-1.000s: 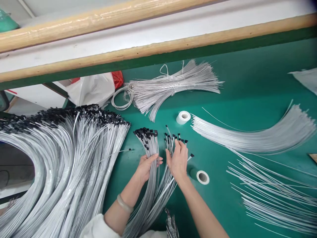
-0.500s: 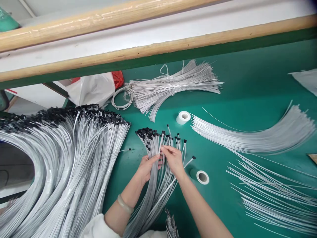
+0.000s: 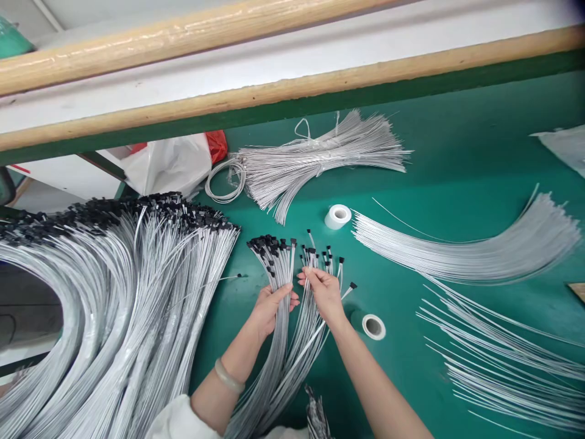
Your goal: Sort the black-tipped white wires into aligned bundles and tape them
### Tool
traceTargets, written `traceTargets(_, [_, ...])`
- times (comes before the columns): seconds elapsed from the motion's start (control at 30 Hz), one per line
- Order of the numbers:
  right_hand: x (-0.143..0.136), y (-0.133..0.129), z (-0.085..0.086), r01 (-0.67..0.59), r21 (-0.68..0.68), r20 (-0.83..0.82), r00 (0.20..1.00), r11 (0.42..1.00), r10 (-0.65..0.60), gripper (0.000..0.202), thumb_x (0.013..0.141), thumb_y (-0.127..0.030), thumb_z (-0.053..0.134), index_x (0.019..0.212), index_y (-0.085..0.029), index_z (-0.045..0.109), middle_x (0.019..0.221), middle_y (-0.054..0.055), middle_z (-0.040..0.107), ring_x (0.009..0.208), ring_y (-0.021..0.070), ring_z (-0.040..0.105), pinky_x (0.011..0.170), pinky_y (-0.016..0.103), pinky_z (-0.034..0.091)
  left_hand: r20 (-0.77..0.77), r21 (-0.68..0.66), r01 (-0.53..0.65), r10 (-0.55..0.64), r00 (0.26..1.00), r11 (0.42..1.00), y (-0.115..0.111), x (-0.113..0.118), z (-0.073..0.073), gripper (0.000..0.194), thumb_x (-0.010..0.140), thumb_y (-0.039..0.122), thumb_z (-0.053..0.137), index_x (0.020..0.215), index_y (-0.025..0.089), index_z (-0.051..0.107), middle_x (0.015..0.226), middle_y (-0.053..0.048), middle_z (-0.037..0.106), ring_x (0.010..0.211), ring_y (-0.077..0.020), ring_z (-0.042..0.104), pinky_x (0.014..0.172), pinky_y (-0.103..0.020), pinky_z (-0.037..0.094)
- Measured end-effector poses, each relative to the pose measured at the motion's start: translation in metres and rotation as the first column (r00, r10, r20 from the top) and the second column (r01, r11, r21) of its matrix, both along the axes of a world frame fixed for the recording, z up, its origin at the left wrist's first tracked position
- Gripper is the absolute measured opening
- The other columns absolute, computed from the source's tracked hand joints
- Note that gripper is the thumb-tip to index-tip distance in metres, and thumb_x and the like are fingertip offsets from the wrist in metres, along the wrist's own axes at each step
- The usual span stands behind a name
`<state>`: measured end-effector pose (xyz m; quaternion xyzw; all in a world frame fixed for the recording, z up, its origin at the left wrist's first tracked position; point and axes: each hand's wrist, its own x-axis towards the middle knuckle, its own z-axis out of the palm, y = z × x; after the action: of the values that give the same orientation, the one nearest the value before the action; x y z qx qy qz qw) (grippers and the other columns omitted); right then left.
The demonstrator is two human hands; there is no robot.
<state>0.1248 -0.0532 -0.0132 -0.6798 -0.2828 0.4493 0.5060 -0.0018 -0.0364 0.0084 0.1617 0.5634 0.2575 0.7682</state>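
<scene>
Cable bundle (image 3: 280,335), black-tipped, near side of green bench (image 3: 402,311); left hand (image 3: 269,310) wrapped round it below the tips. Right hand (image 3: 326,296) among looser cables (image 3: 309,320), finger closure unclear. Probably light, springy, slippery; best gripped just under the connectors.

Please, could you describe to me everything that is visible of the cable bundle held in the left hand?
The cable bundle has many thin, grey-white, plastic-looking strands, with small black tips clustered at the far end. The left hand holds it below these tips, thumb across the front. It curves down toward the lower picture edge, seemingly meeting the looser cables there.
</scene>
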Motion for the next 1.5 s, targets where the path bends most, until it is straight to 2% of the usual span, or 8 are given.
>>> traceTargets(0.13, [0.004,-0.008,-0.008,-0.048,-0.067,0.647,0.758,0.997,0.080,0.034,0.078,-0.029,0.043,0.100,-0.010,0.061,0.088,0.017,0.063,0.079,0.0275,0.059,0.070,0.042,0.046,-0.018,-0.005,0.001,-0.001,1.000,1.000,0.000,0.000,-0.001,0.025,0.060,0.029,0.073,0.070,0.010,0.059,0.058,-0.006,0.065,0.050,-0.0127,0.061,0.045,-0.019,0.045])
traceTargets(0.27, [-0.001,-0.007,0.003,-0.036,0.040,0.792,0.610,0.999,-0.010,0.047,0.078,-0.031,0.046,0.116,-0.003,0.048,0.110,0.023,0.052,0.104,0.0318,0.046,0.084,0.048,0.038,-0.011,-0.003,0.003,-0.003,1.000,1.000,0.000,0.001,0.000,0.024,0.061,0.028,0.072,0.071,0.010,0.060,0.060,-0.007,0.066,0.051,-0.0133,0.061,0.047,-0.020,0.046])
traceTargets(0.47, [-0.012,0.015,0.019,-0.114,0.190,0.224,0.972,0.975,0.070,0.022,0.076,-0.036,0.054,0.086,-0.017,0.062,0.076,0.004,0.060,0.069,0.0160,0.055,0.063,0.029,0.045,0.022,-0.001,0.014,-0.014,1.000,1.000,-0.003,0.003,0.001,0.023,0.062,0.026,0.072,0.073,0.009,0.060,0.056,-0.006,0.065,0.049,-0.0128,0.060,0.047,-0.020,0.046])
traceTargets(0.57, [-0.012,0.021,0.017,-0.022,0.195,-0.043,0.999,0.981,0.031,0.016,0.068,-0.034,0.064,0.064,-0.019,0.063,0.062,-0.001,0.058,0.060,0.0128,0.052,0.058,0.026,0.042,0.039,-0.008,0.015,-0.015,0.999,1.000,-0.004,0.003,0.001,0.025,0.061,0.026,0.072,0.074,0.010,0.060,0.059,-0.007,0.066,0.052,-0.0140,0.062,0.048,-0.021,0.046])
traceTargets(0.77, [-0.011,0.018,0.018,0.124,0.051,-0.412,0.906,0.991,-0.092,0.018,0.060,-0.033,0.071,0.066,-0.017,0.064,0.061,0.000,0.062,0.060,0.0128,0.056,0.058,0.026,0.043,0.062,-0.022,-0.038,0.039,0.997,0.999,-0.001,0.001,0.000,0.027,0.059,0.025,0.074,0.076,0.009,0.062,0.067,-0.009,0.068,0.057,-0.0160,0.063,0.052,-0.024,0.048])
traceTargets(1.03, [-0.006,0.012,0.008,0.241,-0.022,-0.349,0.907,0.970,-0.234,0.031,0.063,-0.046,0.065,0.060,-0.019,0.051,0.039,-0.010,0.035,0.034,0.0050,0.028,0.036,0.020,0.021,0.004,-0.021,-0.051,0.051,0.999,0.998,0.000,0.001,-0.001,0.026,0.055,0.028,0.076,0.066,0.010,0.060,0.054,-0.002,0.061,0.047,-0.0100,0.057,0.044,-0.018,0.042])
traceTargets(1.2, [-0.014,0.016,0.012,0.125,-0.006,-0.255,0.959,0.992,-0.122,0.034,0.049,-0.035,0.076,0.073,-0.017,0.061,0.053,-0.006,0.049,0.044,0.0075,0.041,0.043,0.022,0.033,-0.003,-0.017,-0.042,0.042,0.999,0.999,-0.002,0.006,-0.003,0.026,0.054,0.025,0.076,0.067,0.010,0.060,0.050,-0.002,0.061,0.041,-0.0096,0.055,0.042,-0.019,0.041])
traceTargets(1.5, [-0.019,0.020,0.011,0.128,0.088,-0.240,0.965,0.988,-0.104,0.020,0.055,-0.031,0.072,0.054,-0.016,0.059,0.053,-0.006,0.050,0.048,0.0073,0.040,0.046,0.022,0.034,0.011,-0.023,-0.024,0.025,1.000,0.999,-0.003,0.008,0.000,0.023,0.055,0.022,0.075,0.066,0.009,0.060,0.052,-0.004,0.062,0.043,-0.0098,0.055,0.044,-0.019,0.043])
